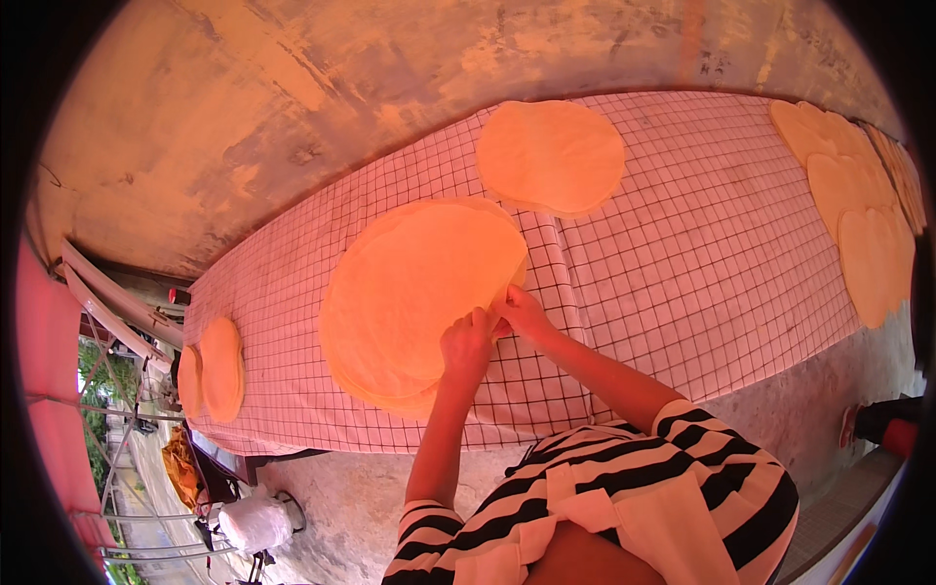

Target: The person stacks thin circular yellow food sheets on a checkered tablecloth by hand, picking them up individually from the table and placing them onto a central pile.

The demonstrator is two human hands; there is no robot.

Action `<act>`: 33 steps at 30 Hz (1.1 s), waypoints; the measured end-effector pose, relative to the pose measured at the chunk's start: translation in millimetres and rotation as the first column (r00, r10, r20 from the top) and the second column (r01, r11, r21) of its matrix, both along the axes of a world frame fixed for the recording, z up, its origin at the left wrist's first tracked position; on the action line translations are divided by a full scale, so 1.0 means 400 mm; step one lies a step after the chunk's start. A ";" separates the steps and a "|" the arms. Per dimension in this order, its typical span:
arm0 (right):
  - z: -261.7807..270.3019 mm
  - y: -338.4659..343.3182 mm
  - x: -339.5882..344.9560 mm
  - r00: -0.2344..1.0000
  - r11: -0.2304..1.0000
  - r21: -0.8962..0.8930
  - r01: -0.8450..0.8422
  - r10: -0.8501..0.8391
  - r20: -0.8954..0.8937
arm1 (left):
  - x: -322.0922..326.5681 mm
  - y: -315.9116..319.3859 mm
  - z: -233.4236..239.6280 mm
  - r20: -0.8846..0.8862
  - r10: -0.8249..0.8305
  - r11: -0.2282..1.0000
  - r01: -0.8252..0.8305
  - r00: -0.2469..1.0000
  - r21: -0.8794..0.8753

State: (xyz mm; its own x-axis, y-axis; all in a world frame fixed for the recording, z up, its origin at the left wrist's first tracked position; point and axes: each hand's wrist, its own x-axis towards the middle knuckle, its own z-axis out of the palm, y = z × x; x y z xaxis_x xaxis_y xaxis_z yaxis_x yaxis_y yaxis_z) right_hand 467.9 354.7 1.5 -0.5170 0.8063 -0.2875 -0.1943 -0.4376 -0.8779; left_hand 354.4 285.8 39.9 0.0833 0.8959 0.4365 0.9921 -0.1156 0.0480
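Note:
A stack of thin, round, flat sheets (417,285), pale orange in this light, lies on a checked cloth (680,241) before me. Their material cannot be told for sure. At the stack's near right edge my left hand (468,340) and my right hand (521,313) meet, fingertips pinching the rim of the upper sheet. Part of that rim is hidden behind the fingers. Just beyond, towards the wall, sits another pile of round sheets (552,157), which neither hand touches.
More flat sheets (874,241) overlap at the table's far right end. Two small piles (221,369) lie at the left end. A stained wall (292,95) runs along the far side. A white wrapped bundle (256,524) stands at lower left. Part of another person (881,424) shows at right.

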 end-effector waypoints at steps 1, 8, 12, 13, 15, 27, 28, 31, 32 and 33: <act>-0.003 -0.005 0.005 1.000 1.000 -0.005 -0.012 0.012 -0.009 | 0.017 -0.013 -0.020 0.050 0.013 1.000 -0.013 0.999 -0.004; -0.006 -0.018 0.044 0.995 0.995 -0.046 -0.084 0.082 -0.056 | 0.028 -0.072 -0.061 0.088 -0.015 0.955 -0.011 0.996 0.297; 0.011 -0.009 0.036 0.980 0.982 -0.094 -0.164 0.152 -0.127 | -0.161 -0.029 -0.013 0.177 0.099 0.992 -0.112 0.979 0.062; 0.008 -0.004 0.038 0.984 0.984 -0.090 -0.156 0.146 -0.106 | -0.215 -0.002 0.059 0.138 0.156 0.981 -0.170 0.978 0.094; 0.006 0.003 0.036 0.989 0.987 -0.079 -0.138 0.133 -0.066 | -0.310 0.029 0.226 0.139 0.304 0.940 -0.321 0.942 0.116; -0.049 0.004 -0.076 0.993 0.989 -0.103 -0.105 0.109 0.041 | -0.298 -0.222 -0.002 -0.049 0.176 0.976 -0.168 0.983 0.140; -0.052 0.003 -0.084 0.996 0.991 -0.106 -0.075 0.081 0.049 | -0.284 -0.229 -0.052 -0.002 0.220 0.974 -0.220 0.975 0.053; -0.066 -0.006 -0.102 0.998 0.994 -0.106 -0.028 0.034 0.059 | -0.248 -0.221 -0.117 -0.061 0.226 0.967 -0.217 0.972 0.133; -0.070 -0.007 -0.104 0.998 0.994 -0.103 -0.027 0.033 0.050 | -0.250 -0.216 -0.121 -0.052 0.231 0.966 -0.222 0.972 0.134; -0.066 -0.010 -0.106 0.999 0.995 -0.100 -0.031 0.035 0.039 | -0.253 -0.215 -0.123 -0.045 0.239 0.963 -0.232 0.970 0.134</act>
State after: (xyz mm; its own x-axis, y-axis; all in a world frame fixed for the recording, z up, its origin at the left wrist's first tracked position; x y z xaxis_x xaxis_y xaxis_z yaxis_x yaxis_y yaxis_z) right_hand 425.6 350.7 -25.1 -0.5292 0.7553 -0.3865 -0.1433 -0.5286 -0.8367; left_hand 253.1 199.9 -9.3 -0.0937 0.8307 0.5487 0.9926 0.1204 -0.0128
